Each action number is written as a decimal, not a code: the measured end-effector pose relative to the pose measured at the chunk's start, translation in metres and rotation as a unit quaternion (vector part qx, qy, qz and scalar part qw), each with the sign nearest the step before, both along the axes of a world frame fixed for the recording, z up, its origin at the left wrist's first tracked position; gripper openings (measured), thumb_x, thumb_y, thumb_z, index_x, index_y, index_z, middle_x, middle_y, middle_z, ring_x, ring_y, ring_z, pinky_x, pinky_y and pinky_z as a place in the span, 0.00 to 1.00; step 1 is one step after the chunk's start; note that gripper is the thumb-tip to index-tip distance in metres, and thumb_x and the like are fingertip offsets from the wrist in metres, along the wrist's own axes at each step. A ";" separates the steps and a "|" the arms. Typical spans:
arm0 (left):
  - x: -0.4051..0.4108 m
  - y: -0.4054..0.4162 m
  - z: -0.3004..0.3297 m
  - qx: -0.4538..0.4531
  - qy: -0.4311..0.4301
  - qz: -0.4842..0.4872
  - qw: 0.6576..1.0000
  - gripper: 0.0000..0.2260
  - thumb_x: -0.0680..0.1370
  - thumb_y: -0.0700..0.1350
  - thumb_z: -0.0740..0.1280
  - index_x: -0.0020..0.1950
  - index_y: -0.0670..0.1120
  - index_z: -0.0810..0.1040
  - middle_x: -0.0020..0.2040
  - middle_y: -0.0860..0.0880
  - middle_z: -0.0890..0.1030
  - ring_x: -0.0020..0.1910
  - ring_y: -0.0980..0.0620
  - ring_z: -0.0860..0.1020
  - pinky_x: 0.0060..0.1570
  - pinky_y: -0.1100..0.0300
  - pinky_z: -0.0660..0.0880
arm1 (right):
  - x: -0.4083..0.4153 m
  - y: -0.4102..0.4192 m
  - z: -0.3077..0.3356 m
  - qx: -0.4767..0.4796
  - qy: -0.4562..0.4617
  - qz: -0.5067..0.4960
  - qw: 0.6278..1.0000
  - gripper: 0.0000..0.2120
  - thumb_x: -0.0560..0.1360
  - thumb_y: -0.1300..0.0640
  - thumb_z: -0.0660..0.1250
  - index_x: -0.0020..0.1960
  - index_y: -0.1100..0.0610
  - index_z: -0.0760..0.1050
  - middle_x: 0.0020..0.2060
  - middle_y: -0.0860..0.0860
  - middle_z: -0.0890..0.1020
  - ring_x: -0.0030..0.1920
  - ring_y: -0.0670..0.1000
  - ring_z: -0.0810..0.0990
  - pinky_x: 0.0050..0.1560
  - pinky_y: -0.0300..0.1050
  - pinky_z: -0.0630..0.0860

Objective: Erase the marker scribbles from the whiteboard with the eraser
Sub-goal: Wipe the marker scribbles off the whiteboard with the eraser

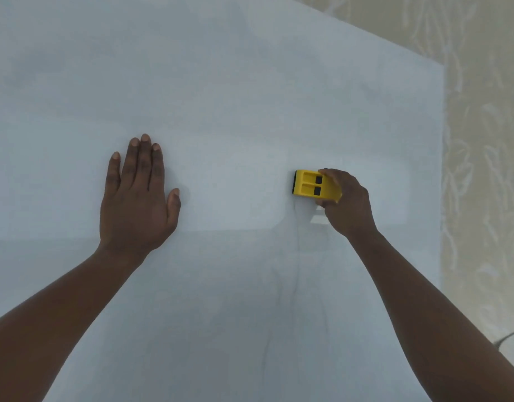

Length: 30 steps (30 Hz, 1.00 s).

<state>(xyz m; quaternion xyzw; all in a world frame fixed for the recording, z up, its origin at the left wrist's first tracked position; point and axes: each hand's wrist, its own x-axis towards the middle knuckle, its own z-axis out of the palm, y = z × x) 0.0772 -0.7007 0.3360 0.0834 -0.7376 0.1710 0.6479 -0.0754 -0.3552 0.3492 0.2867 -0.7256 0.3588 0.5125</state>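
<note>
A white whiteboard (221,82) fills most of the view. My right hand (347,203) grips a yellow eraser (312,184) with a black felt edge, pressed against the board right of centre. My left hand (138,195) lies flat on the board with fingers spread, well left of the eraser. Faint thin grey marker lines (296,274) run down the board below the eraser. The rest of the surface shows only pale smudges and reflections.
The board's right edge (441,169) meets a beige wall with a pale leaf pattern (485,169). A thin grey cable (508,338) shows at the lower right against the wall.
</note>
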 end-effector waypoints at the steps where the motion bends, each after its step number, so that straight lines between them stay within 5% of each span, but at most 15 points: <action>1: 0.000 0.000 -0.002 -0.001 -0.002 -0.003 1.000 0.32 0.82 0.52 0.51 0.81 0.36 0.52 0.82 0.36 0.53 0.83 0.40 0.51 0.81 0.42 0.48 | 0.000 0.001 -0.013 -0.004 -0.009 -0.001 1.000 0.31 0.65 0.69 0.73 0.65 0.51 0.75 0.62 0.48 0.79 0.63 0.50 0.73 0.55 0.21 0.60; 6: 0.002 0.000 -0.022 -0.008 -0.026 -0.012 1.000 0.32 0.82 0.52 0.50 0.82 0.36 0.49 0.82 0.35 0.52 0.83 0.40 0.49 0.81 0.43 0.46 | 0.002 0.002 -0.087 -0.018 -0.044 -0.015 0.999 0.32 0.63 0.71 0.74 0.64 0.52 0.75 0.61 0.48 0.79 0.62 0.49 0.74 0.55 0.19 0.60; 11: 0.004 -0.001 -0.047 -0.019 -0.055 -0.029 0.998 0.32 0.83 0.52 0.50 0.82 0.37 0.46 0.83 0.36 0.50 0.83 0.40 0.47 0.81 0.42 0.45 | 0.009 0.001 -0.151 -0.060 -0.089 -0.040 0.993 0.33 0.61 0.72 0.75 0.62 0.51 0.75 0.58 0.47 0.80 0.58 0.52 0.77 0.53 0.33 0.69; 16: 0.006 -0.008 -0.066 -0.044 -0.070 -0.041 0.996 0.32 0.83 0.52 0.50 0.82 0.37 0.45 0.83 0.36 0.49 0.83 0.40 0.46 0.81 0.43 0.41 | 0.020 -0.002 -0.221 -0.125 -0.168 -0.047 0.977 0.31 0.61 0.72 0.75 0.60 0.52 0.76 0.56 0.48 0.80 0.53 0.46 0.76 0.49 0.22 0.66; 23: 0.013 -0.011 -0.081 -0.060 -0.087 -0.058 0.993 0.32 0.83 0.51 0.51 0.82 0.36 0.46 0.83 0.36 0.49 0.83 0.39 0.47 0.82 0.43 0.43 | 0.048 -0.032 -0.329 -0.258 -0.310 -0.021 0.915 0.30 0.63 0.69 0.75 0.59 0.45 0.75 0.53 0.43 0.81 0.54 0.49 0.79 0.48 0.33 0.71; 30: 0.012 -0.010 -0.085 -0.068 -0.091 -0.077 0.990 0.32 0.83 0.51 0.51 0.82 0.36 0.46 0.83 0.36 0.49 0.83 0.39 0.47 0.82 0.43 0.43 | 0.110 -0.116 -0.371 -0.297 -0.315 0.034 0.901 0.31 0.61 0.62 0.80 0.56 0.38 0.75 0.50 0.38 0.81 0.52 0.40 0.80 0.48 0.30 0.73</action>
